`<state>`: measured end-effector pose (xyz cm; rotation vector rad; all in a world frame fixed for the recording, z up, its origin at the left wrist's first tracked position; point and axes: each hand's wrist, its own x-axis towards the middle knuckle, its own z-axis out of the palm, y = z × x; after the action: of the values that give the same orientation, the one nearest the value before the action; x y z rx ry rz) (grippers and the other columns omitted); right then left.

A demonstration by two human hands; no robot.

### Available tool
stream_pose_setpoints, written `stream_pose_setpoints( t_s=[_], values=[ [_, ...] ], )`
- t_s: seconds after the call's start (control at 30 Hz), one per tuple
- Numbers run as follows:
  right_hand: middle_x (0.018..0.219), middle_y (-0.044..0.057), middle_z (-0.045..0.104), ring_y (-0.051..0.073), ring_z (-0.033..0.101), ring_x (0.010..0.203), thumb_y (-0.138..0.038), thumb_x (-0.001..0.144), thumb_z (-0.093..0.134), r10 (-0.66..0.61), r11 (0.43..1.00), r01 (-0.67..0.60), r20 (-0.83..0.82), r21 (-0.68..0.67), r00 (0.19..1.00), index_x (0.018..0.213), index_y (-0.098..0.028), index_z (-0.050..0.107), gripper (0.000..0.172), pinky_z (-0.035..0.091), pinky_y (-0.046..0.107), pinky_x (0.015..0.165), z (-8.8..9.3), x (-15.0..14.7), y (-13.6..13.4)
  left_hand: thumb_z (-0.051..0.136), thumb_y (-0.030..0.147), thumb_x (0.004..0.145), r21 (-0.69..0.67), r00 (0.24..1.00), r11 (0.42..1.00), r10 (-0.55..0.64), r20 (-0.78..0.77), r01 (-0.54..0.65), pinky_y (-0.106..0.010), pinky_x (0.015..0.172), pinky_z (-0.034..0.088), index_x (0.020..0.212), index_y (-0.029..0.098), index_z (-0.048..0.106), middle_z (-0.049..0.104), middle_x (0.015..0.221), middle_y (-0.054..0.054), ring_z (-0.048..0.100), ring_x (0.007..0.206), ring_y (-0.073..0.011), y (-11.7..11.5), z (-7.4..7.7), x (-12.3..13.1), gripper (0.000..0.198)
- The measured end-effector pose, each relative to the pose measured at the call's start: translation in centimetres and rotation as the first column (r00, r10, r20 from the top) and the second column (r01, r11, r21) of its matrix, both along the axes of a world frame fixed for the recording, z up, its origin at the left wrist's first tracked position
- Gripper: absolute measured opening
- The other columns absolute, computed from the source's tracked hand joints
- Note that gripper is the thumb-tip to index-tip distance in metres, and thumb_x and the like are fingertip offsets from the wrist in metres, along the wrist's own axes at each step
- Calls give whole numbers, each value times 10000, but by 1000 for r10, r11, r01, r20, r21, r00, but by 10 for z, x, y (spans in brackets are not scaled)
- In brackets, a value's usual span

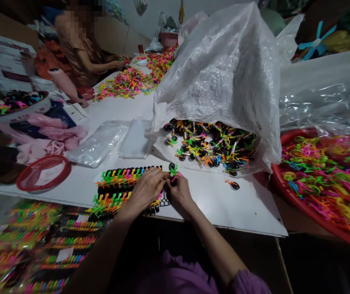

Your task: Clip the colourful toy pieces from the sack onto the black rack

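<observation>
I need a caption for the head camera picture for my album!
Two bare hands, left hand and right hand, press a small neon plastic toy beside neat rows of neon toys.

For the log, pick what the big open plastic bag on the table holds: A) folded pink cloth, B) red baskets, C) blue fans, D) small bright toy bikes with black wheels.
D: the bag gapes toward the person, and a heap of toy bikes with black wheels lies in its mouth, beyond the left hand and right hand.

Purple sleeves; bare forearms
</observation>
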<state>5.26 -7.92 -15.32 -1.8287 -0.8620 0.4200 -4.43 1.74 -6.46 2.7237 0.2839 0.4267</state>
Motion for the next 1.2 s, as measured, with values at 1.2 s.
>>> stream_pose_setpoints(
  t_s=[1.2],
  values=[
    [925,107,612,182,593,809,-184,805,469,240,823,76,466,-563,852,930,-117,604,196,437,246,687,72,116,20,383,102,860,103,996,995,-8,87,-1,-347,796,476,953,131,594,613,899,-88,559,869,-190,29,-11,11,232]
  ],
)
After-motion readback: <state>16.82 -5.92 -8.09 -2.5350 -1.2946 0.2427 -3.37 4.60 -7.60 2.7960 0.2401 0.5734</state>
